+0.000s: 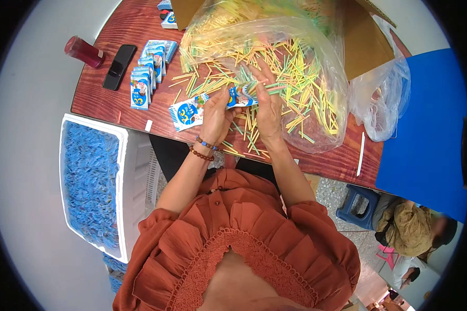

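My left hand (216, 115) is closed on a small blue-and-white packet (239, 97) above the near part of the table. At the packet's right end my right hand (268, 115) pinches a few thin pastel sticks (273, 87), their ends at the packet's mouth. How far the sticks reach inside is hidden. Another blue-and-white packet (188, 114) lies flat just left of my left hand. Loose yellow, green and pink sticks (296, 103) are strewn around both hands, many on and in a clear plastic bag (331, 136).
Overlapping rows of packets (140, 89) lie left, by a black phone (119, 67) and a red-capped bottle (84, 52). A white foam box (123, 181) full of blue packets stands lower left. A cardboard box (366, 49) and crumpled plastic bag (376, 109) sit right; people are beyond.
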`<state>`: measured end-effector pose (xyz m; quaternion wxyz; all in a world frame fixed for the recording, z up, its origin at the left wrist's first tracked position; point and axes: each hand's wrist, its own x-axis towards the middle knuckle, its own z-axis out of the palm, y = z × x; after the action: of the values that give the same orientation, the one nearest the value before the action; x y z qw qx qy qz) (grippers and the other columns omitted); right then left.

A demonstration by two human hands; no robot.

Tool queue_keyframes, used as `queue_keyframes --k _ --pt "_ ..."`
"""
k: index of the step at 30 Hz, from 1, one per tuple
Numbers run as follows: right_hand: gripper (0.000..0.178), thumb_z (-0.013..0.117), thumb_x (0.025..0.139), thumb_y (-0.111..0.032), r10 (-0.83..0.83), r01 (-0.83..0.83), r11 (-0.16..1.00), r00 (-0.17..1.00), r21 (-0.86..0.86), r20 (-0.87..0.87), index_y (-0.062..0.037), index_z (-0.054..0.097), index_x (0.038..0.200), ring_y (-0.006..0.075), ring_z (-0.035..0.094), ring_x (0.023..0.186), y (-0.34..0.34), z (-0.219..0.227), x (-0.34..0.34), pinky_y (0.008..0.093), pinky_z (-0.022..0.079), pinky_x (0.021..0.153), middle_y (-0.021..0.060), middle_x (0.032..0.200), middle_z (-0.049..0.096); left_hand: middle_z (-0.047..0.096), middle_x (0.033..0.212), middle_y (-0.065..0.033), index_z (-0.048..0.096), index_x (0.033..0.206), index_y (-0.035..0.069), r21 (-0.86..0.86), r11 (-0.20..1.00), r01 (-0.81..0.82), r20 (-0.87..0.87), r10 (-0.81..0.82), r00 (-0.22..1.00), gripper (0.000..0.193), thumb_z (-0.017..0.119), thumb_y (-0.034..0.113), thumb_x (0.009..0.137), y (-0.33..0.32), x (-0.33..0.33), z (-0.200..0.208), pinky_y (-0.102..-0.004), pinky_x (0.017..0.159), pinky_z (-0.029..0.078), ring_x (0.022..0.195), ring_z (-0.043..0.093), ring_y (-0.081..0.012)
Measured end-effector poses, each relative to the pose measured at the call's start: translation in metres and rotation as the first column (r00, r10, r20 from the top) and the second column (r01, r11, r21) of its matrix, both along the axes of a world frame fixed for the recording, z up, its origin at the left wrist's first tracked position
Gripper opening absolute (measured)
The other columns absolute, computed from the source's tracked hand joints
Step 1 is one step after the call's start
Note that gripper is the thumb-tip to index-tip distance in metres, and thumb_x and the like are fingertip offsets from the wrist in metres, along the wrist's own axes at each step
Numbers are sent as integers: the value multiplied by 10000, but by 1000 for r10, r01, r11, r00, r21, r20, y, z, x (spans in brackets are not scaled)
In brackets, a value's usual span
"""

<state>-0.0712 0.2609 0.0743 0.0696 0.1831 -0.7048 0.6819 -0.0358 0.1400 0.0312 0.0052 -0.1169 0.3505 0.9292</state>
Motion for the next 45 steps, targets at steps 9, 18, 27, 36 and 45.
queue_keyframes --k 9,18,27,36,45 --pt "546 359 993 -384 166 -165 986 984 -26 58 17 456 1351 272 351 1341 6 -6 -15 362 258 1102 162 1455 364 662 969 -61 617 1018 30 73 997 0 -50 4 999 292 453 272 1011 2 -13 -2 -301 734 526 849 629 -145" --pt "516 378 974 -325 250 -250 961 968 120 9 -9 442 1378 232 312 1376 8 2 -35 347 190 1135 143 1454 393 663 1032 -92 601 1093 8 137 990 -15 -113 31 993 315 446 270 1011 8 -23 -7 -362 796 548 911 644 -182" --pt "584 451 980 -295 379 -384 924 911 -2 161 -19 275 1464 248 248 1406 12 15 -40 371 186 1140 146 1511 289 647 1081 -85 589 1116 19 129 991 -29 -141 48 989 310 455 276 1008 1 -27 -7 -370 830 538 963 630 -185" --pt "533 499 978 -253 257 -274 952 957 134 134 -22 320 1424 191 499 1169 6 39 -47 321 399 986 165 1364 442 634 1090 -51 551 1137 77 151 982 -111 -125 130 984 204 484 210 997 -2 -27 0 -370 850 528 999 619 -166" --pt "192 659 858 -45 276 -271 961 929 -56 248 -25 613 1043 70 573 742 -5 16 -36 207 458 681 19 907 647 591 1203 -109 487 1244 -4 308 943 -128 -192 193 962 318 479 191 993 -23 -19 15 -412 975 473 1101 587 -223"
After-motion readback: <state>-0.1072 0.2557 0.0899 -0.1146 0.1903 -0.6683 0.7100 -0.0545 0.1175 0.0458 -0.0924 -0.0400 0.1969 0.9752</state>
